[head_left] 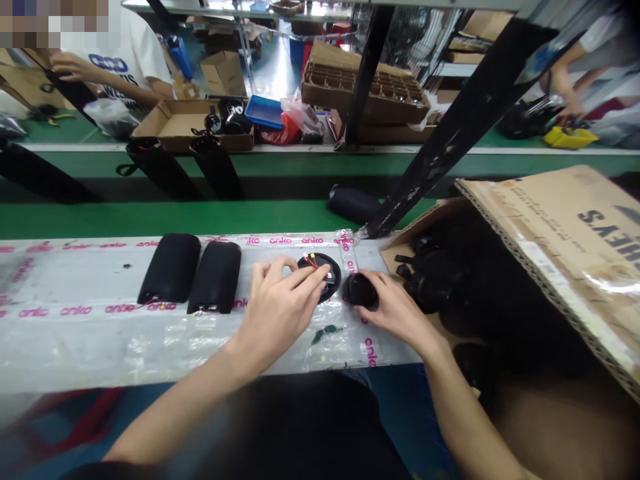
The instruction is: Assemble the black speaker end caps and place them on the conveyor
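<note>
My left hand (pixel 285 300) reaches over a round black part (pixel 332 261) with red and yellow wires, its fingertips pressed on it. The thumb side of that hand is partly hidden, and so is the part's left edge. My right hand (pixel 393 303) has thumb and fingers closed around a short black cylindrical piece (pixel 359 291) just to the right of the round part. To the left, two black fabric-covered cylinders (pixel 170 269) lie side by side on the bench, small wires showing at their near ends.
The bench (pixel 90 350) is wrapped in plastic and "anko" tape. An open cardboard box (pixel 545 247) of black parts stands at right. A slanted black post (pixel 445 127) rises behind my right hand. Another black cylinder (pixel 354 203) lies on the green surface. Co-workers sit across.
</note>
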{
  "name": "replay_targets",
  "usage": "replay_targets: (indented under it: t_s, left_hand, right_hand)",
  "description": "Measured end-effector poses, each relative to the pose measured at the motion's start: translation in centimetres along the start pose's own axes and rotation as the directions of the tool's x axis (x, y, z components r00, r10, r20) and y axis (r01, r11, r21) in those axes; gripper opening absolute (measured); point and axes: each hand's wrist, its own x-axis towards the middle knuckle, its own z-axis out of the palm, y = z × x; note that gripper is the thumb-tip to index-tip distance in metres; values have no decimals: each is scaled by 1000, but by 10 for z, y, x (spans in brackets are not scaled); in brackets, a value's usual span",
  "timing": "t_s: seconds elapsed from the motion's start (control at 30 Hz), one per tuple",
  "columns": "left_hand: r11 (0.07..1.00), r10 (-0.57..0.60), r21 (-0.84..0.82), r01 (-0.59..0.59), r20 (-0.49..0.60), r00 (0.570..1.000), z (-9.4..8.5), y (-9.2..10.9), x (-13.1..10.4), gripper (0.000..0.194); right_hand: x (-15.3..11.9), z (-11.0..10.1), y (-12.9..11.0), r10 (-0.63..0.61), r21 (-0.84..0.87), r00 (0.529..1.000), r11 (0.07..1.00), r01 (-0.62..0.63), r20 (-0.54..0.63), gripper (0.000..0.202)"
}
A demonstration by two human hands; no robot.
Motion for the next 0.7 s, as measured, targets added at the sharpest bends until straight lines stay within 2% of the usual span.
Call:
replay_targets:
  t_s: [0.07,0.1,0.2,0.27,0.33,0.43,0.57,0.7]
  left_hand:
    - [999,-18,-39,17,-35,999,6,5,4,28]
    - [997,-34,-71,29,-66,997,10,6,6,23]
    - [974,-128,-209,91,-172,977,28,7,11,4]
    - [934,-225,-324,149,-215,950,41,7,13,13]
    - [886,-316,-417,203,-223,922,49,6,14,19]
    - [865,-353,-449,223,-227,908,54,6,12,16]
    - [877,-309,-445,180,-236,921,51,8,12,2]
    - [844,-324,-495,206,-165,931,46,9,14,3]
  right_hand:
    - [4,-2,-7,50,281,996,959,-27,-73,69]
    - [6,0,-10,68,448,994,894,-21,-88,68]
    - [10,18,-21,102,838,990,546,22,-93,61]
    - [11,29,-31,137,936,986,349,40,-93,59]
    - [13,33,-40,185,965,978,257,46,-96,61]
    - [15,24,-51,213,963,970,263,59,-118,72]
    - [18,10,-57,209,922,961,375,92,-181,79]
    - [20,3,-54,160,864,943,467,187,-291,73]
